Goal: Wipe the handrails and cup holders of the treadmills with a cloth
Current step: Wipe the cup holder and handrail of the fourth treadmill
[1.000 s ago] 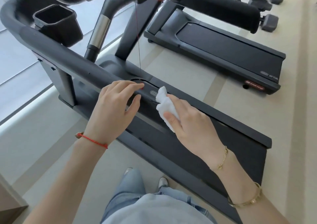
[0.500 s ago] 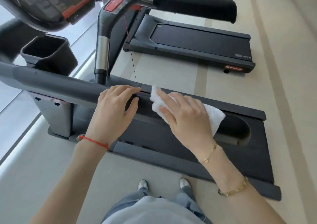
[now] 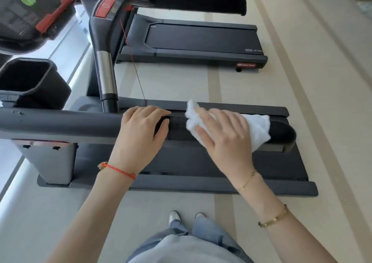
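A dark grey handrail (image 3: 60, 124) of the near treadmill runs left to right across the view and ends at the right (image 3: 285, 136). My left hand (image 3: 138, 136) grips it near the middle, fingers over the top and thumb on the near side. My right hand (image 3: 225, 136) lies flat on a white cloth (image 3: 259, 130) and presses it onto the rail just right of the left hand. The cloth sticks out past the fingers on both sides. A black cup holder (image 3: 30, 81) sits above the rail at the left.
The console (image 3: 30, 7) with a red clip is at the top left, and a red safety cord (image 3: 132, 61) hangs from it. An upright grip with a metal band (image 3: 105, 75) stands behind the rail. A second treadmill (image 3: 201, 39) is beyond. My feet (image 3: 187, 216) stand on beige floor.
My right hand went from pinching the bunched cloth to lying flat on it, and slid it right along the rail. My left hand stayed on the rail. My view turned more square-on.
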Motion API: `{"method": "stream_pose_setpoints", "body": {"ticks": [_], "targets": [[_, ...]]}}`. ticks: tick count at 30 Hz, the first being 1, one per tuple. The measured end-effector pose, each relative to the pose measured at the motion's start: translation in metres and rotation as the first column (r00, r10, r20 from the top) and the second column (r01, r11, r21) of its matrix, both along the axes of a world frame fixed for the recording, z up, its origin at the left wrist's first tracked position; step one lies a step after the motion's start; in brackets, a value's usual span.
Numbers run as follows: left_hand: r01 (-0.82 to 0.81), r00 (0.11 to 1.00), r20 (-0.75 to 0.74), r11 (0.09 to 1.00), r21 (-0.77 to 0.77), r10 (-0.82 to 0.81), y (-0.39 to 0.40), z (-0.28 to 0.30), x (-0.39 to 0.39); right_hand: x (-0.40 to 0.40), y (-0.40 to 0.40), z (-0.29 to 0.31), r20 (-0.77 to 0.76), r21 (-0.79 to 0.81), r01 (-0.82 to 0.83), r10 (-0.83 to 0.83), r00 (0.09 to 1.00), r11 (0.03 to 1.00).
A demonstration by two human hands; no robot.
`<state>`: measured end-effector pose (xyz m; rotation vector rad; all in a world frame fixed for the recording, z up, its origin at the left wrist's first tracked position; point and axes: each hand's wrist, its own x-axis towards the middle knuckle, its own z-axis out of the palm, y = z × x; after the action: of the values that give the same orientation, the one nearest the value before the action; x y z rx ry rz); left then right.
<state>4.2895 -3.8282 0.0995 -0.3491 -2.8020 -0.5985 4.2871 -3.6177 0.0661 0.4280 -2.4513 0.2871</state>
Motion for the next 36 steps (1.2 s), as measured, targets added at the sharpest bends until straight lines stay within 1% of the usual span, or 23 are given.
{"method": "stream_pose_setpoints", "body": {"ticks": [2, 4, 5, 6, 7, 10, 12, 14, 16, 17, 18, 19, 20, 21, 22, 25, 27, 29, 30, 32, 34, 35, 36], "targets": [[0.006, 1.0, -0.001, 1.0, 0.004, -0.006, 0.001, 0.0, -0.002, -0.003, 0.024, 0.008, 0.04, -0.008, 0.097, -0.097, 0.995, 0.995], [0.017, 1.0, 0.006, 1.0, 0.006, -0.017, 0.005, 0.001, -0.003, -0.017, 0.03, 0.017, 0.156, 0.017, 0.248, -0.248, 0.956, 0.969], [0.022, 1.0, 0.009, 1.0, 0.008, -0.022, 0.007, 0.002, -0.003, -0.025, 0.025, 0.021, 0.224, 0.045, 0.281, -0.284, 0.932, 0.959], [0.025, 1.0, 0.009, 1.0, 0.009, -0.025, 0.011, 0.002, -0.003, -0.03, 0.018, 0.023, 0.268, 0.074, 0.277, -0.287, 0.92, 0.958], [0.028, 1.0, 0.011, 1.0, 0.01, -0.029, 0.015, 0.003, -0.002, -0.032, 0.011, 0.024, 0.269, 0.085, 0.245, -0.259, 0.928, 0.966], [0.054, 0.998, 0.021, 0.999, 0.004, -0.055, 0.028, 0.004, -0.001, -0.016, 0.01, 0.018, 0.167, 0.023, 0.086, -0.089, 0.982, 0.996], [0.071, 0.997, 0.031, 0.997, -0.003, -0.071, 0.04, 0.004, -0.001, -0.001, 0.023, 0.007, 0.085, -0.019, -0.02, 0.022, 0.996, 1.0], [0.079, 0.996, 0.035, 0.997, -0.013, -0.078, 0.053, 0.004, -0.001, 0.009, 0.045, 0.001, 0.063, -0.034, -0.018, 0.02, 0.998, 0.999], [0.085, 0.996, 0.034, 0.996, -0.022, -0.084, 0.064, 0.004, -0.001, 0.012, 0.072, 0.002, 0.071, -0.057, 0.066, -0.062, 0.996, 0.996], [0.09, 0.995, 0.035, 0.996, -0.025, -0.09, 0.07, 0.004, -0.001, 0.012, 0.086, 0.003, 0.077, -0.092, 0.114, -0.107, 0.991, 0.989], [0.097, 0.995, 0.035, 0.995, -0.025, -0.096, 0.075, 0.004, -0.001, 0.011, 0.099, 0.006, 0.12, -0.186, 0.154, -0.134, 0.984, 0.97], [0.104, 0.994, 0.037, 0.994, -0.025, -0.103, 0.081, 0.004, -0.001, 0.009, 0.109, 0.009, 0.203, -0.328, 0.203, -0.141, 0.969, 0.923], [0.11, 0.993, 0.039, 0.994, -0.026, -0.109, 0.086, 0.005, 0.0, 0.006, 0.115, 0.012, 0.301, -0.473, 0.256, -0.118, 0.946, 0.843], [0.115, 0.993, 0.041, 0.993, -0.027, -0.114, 0.091, 0.005, 0.0, 0.005, 0.118, 0.011, 0.358, -0.571, 0.296, -0.092, 0.929, 0.765], [0.121, 0.992, 0.044, 0.992, -0.027, -0.12, 0.096, 0.006, 0.0, 0.005, 0.12, 0.008, 0.368, -0.602, 0.314, -0.094, 0.925, 0.734], [0.137, 0.989, 0.053, 0.99, -0.028, -0.136, 0.107, 0.006, 0.002, 0.02, 0.112, -0.007, 0.242, -0.632, 0.285, -0.166, 0.956, 0.72], [0.128, 0.991, 0.048, 0.992, -0.023, -0.127, 0.11, 0.005, 0.002, 0.031, 0.105, -0.02, 0.163, -0.652, 0.238, -0.173, 0.971, 0.72], [0.113, 0.993, 0.045, 0.994, -0.01, -0.112, 0.112, 0.003, 0.004, 0.031, 0.11, -0.022, 0.188, -0.679, 0.24, -0.151, 0.97, 0.694], [0.105, 0.993, 0.045, 0.994, -0.006, -0.105, 0.113, 0.003, 0.005, 0.024, 0.119, -0.016, 0.264, -0.709, 0.279, -0.123, 0.957, 0.647], [0.096, 0.994, 0.047, 0.995, -0.005, -0.096, 0.114, 0.003, 0.007, 0.005, 0.143, -0.001, 0.487, -0.752, 0.373, 0.077, 0.87, 0.543], [0.087, 0.995, 0.042, 0.996, 0.0, -0.087, 0.116, 0.003, 0.009, -0.008, 0.161, 0.011, 0.618, -0.71, 0.387, 0.257, 0.743, 0.589], [0.083, 0.996, 0.04, 0.997, 0.003, -0.083, 0.117, 0.003, 0.009, -0.01, 0.164, 0.013, 0.631, -0.703, 0.368, 0.296, 0.717, 0.608], [0.079, 0.996, 0.038, 0.997, 0.005, -0.079, 0.117, 0.003, 0.009, -0.009, 0.164, 0.014, 0.616, -0.712, 0.346, 0.306, 0.726, 0.612]]}}
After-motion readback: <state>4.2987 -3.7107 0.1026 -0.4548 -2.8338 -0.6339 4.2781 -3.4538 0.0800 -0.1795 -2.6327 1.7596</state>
